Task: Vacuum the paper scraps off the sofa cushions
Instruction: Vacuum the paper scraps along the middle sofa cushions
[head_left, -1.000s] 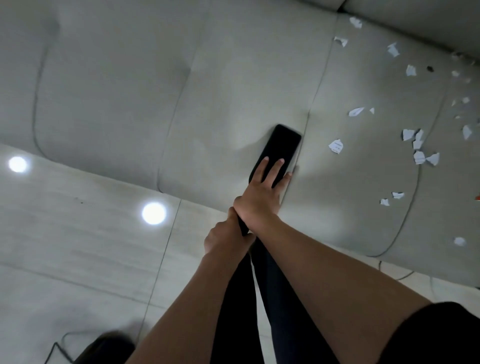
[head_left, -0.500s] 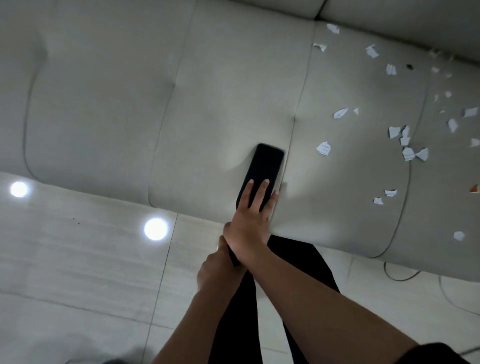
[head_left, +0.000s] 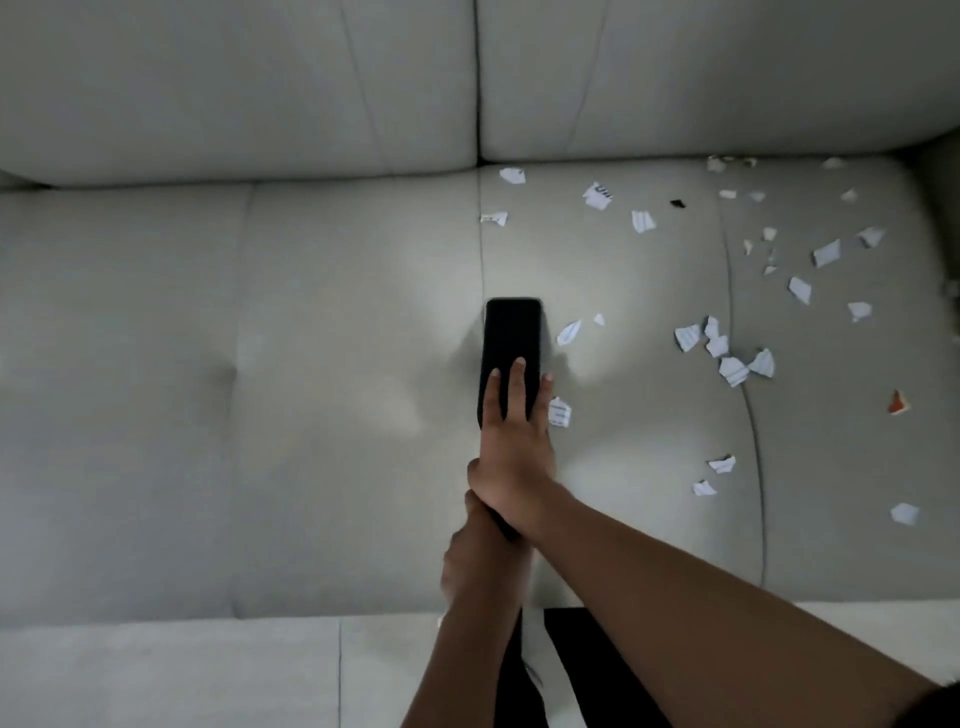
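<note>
The vacuum (head_left: 511, 332) lies flat on the sofa cushion (head_left: 337, 415), along a seam in the seat. The right hand (head_left: 517, 447) rests on top of it, fingers straight and pressing down. The left hand (head_left: 467, 561) is wrapped round the black handle just behind the right wrist (partly hidden). Paper scraps (head_left: 732, 369) lie scattered to the right, and one scrap (head_left: 559, 413) sits just beside the right hand.

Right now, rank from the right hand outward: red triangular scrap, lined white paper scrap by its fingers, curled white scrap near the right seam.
1. Lined white paper scrap, beside the right hand.
2. Curled white scrap, further right.
3. Red triangular scrap, far right.
</note>
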